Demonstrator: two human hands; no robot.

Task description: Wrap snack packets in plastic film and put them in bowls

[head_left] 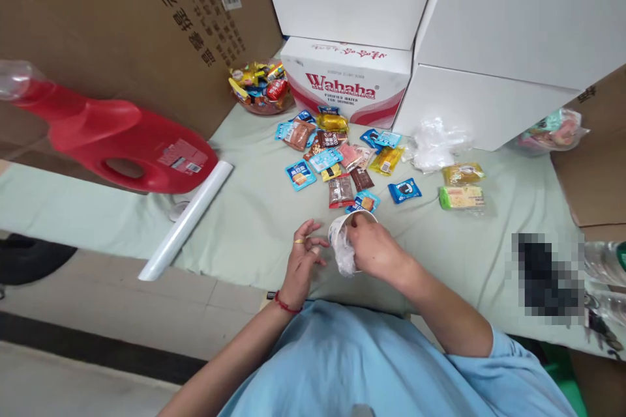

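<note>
A white paper cup (335,232) with a printed side tilts near the table's front edge. My right hand (374,247) bends over its rim, its fingertips inside and partly hidden. Crumpled clear plastic bag (345,257) spills over the cup's near side, gathered against those fingers. Just left of the cup is my left hand (306,254), open with fingers apart and holding nothing. Beyond the cup lie several small wrapped snacks, among them a blue square packet (300,175), a brown packet (341,191) and a dark blue packet (405,190).
A glass bowl of wrapped snacks (264,88) stands by a Wahaha carton (347,81). On the left are a red jug (132,137) and a white roll (188,218). Clear plastic bags (435,144), a green-ended packet (462,198) and plastic bottles (604,260) are to the right.
</note>
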